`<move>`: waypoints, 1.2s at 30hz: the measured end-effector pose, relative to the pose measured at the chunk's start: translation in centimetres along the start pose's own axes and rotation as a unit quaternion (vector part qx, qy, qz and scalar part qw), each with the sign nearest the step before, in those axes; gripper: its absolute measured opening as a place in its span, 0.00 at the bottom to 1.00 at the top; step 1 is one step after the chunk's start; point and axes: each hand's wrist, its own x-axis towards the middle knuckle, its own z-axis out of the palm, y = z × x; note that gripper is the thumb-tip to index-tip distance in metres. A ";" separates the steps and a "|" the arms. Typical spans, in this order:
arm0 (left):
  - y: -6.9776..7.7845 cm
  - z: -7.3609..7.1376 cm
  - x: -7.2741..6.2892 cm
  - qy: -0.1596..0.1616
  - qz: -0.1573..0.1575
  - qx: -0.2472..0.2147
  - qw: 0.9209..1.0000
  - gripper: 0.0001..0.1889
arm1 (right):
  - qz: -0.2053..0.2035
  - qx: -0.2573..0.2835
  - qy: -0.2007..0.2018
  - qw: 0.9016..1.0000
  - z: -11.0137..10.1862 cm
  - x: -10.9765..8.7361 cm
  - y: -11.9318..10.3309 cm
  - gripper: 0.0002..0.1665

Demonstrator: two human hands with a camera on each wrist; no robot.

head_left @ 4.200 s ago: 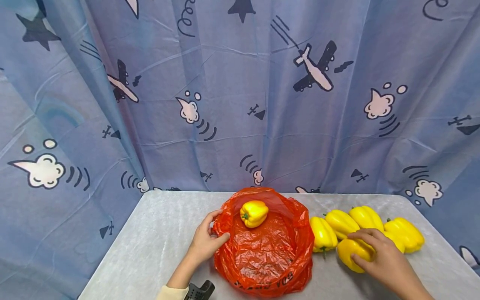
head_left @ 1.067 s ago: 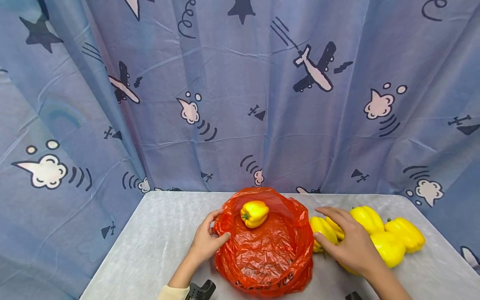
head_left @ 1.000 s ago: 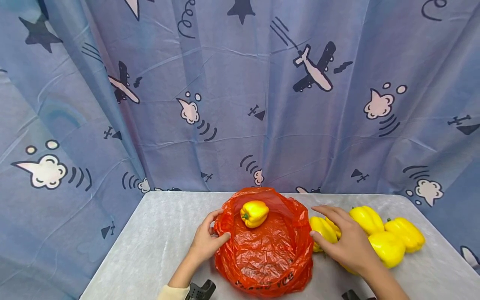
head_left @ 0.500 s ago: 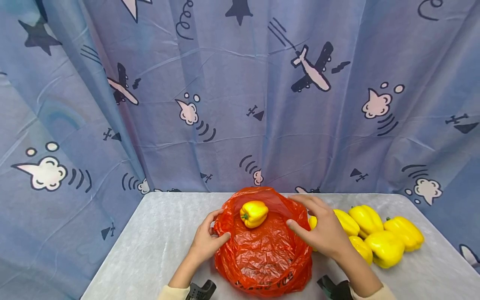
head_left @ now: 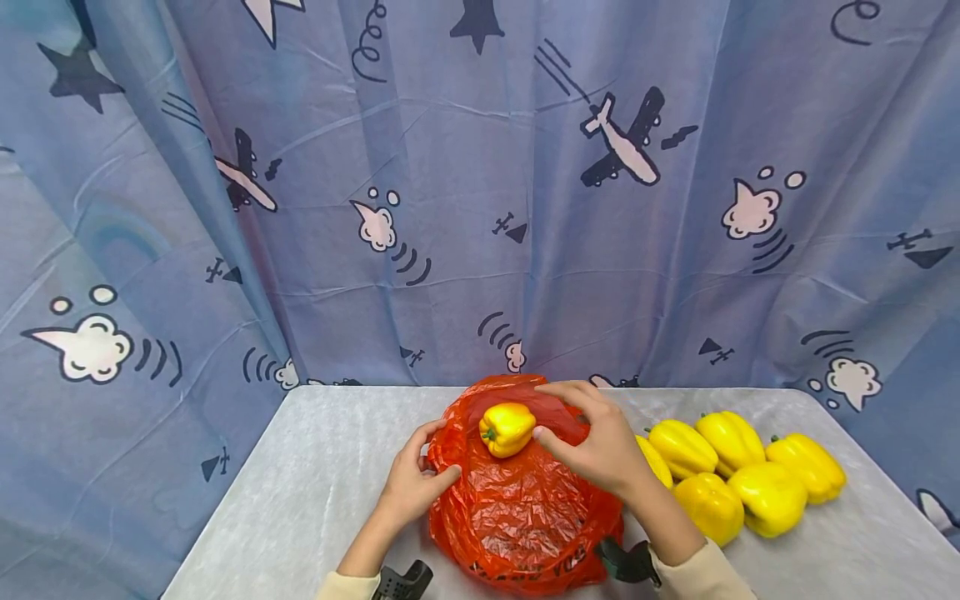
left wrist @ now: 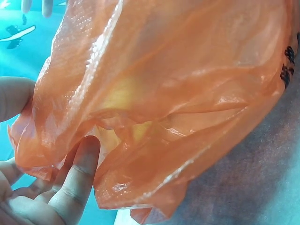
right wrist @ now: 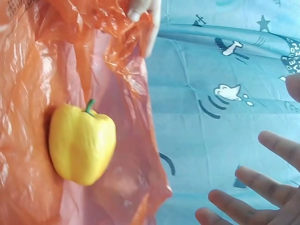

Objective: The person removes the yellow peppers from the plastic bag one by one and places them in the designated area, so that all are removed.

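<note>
A red plastic bag point(head_left: 525, 533) lies with its mouth spread wide on the table. Inside, toward the far side, rests one yellow bell pepper point(head_left: 507, 429) with a green stem, also plain in the right wrist view. My left hand point(head_left: 411, 482) grips the bag's left rim between thumb and fingers; the left wrist view shows the thin orange-looking plastic point(left wrist: 187, 93) between them. Over the bag's right side, my right hand point(head_left: 596, 437) is spread with nothing in it, its thumb tip close to the pepper. Whether it touches the pepper in the head view is unclear; the right wrist view shows them apart.
Several yellow bell peppers point(head_left: 768, 498) lie grouped on the white table point(head_left: 322, 467) to the right of the bag. A blue printed curtain point(head_left: 450, 208) hangs behind the table and along its sides. Dark wrist devices point(head_left: 630, 560) sit at both wrists.
My right hand let go of a pepper among the group on the right, then moved left, empty, until over the bag. The left hand kept its place on the rim.
</note>
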 end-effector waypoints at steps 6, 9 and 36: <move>-0.8 0.3 0.3 0.004 -0.007 0.010 1.000 0.31 | 0.000 -0.001 -0.011 1.000 1.9 0.5 0.5 0.25; -2.2 0.5 0.8 0.007 -0.008 0.015 1.000 0.32 | 0.009 -0.004 -0.023 1.000 2.8 0.8 0.9 0.25; -3.8 0.4 1.2 -0.001 0.005 -0.011 1.000 0.33 | 0.050 -0.065 -0.077 0.994 7.8 2.8 4.5 0.24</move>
